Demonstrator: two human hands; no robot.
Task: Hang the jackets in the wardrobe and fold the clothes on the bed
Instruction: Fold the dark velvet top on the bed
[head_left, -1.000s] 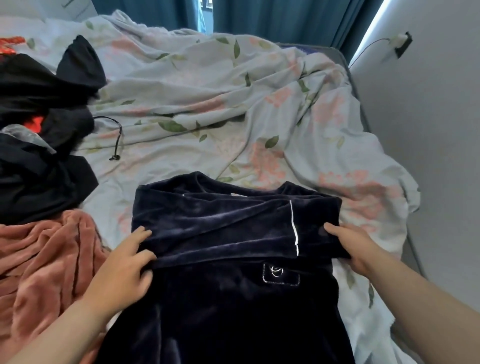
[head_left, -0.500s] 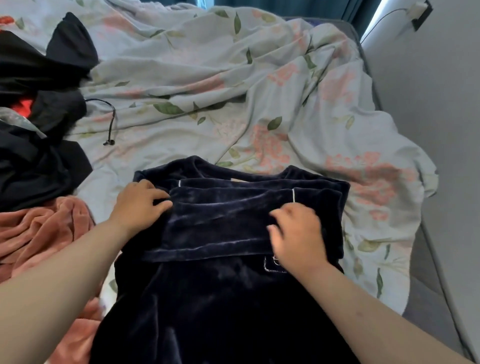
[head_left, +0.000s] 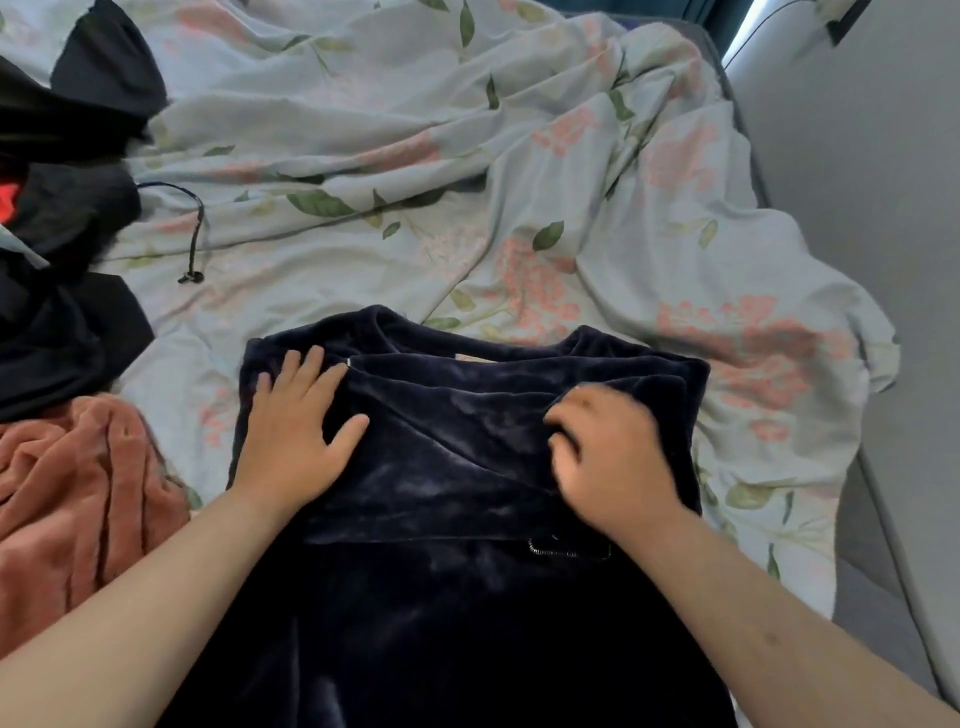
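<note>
A dark navy velvet top (head_left: 447, 447) lies flat on the bed in front of me, its sleeves folded across the chest and a small stitched pocket patch (head_left: 569, 548) showing below the fold. My left hand (head_left: 296, 431) rests flat with fingers spread on the top's left shoulder. My right hand (head_left: 608, 452) lies on the folded sleeve at the right, fingers curled and blurred, so its grip is unclear.
A salmon-pink fleece garment (head_left: 67, 499) lies crumpled at the left. Black clothes (head_left: 62, 234) with a drawstring cord (head_left: 195, 239) are piled at the far left. The floral duvet (head_left: 519, 197) covers the bed; a grey wall (head_left: 857, 208) runs along the right.
My right hand came in from the top's right edge onto the folded sleeve. My left hand slid from the lower left edge up to the left shoulder and flattened.
</note>
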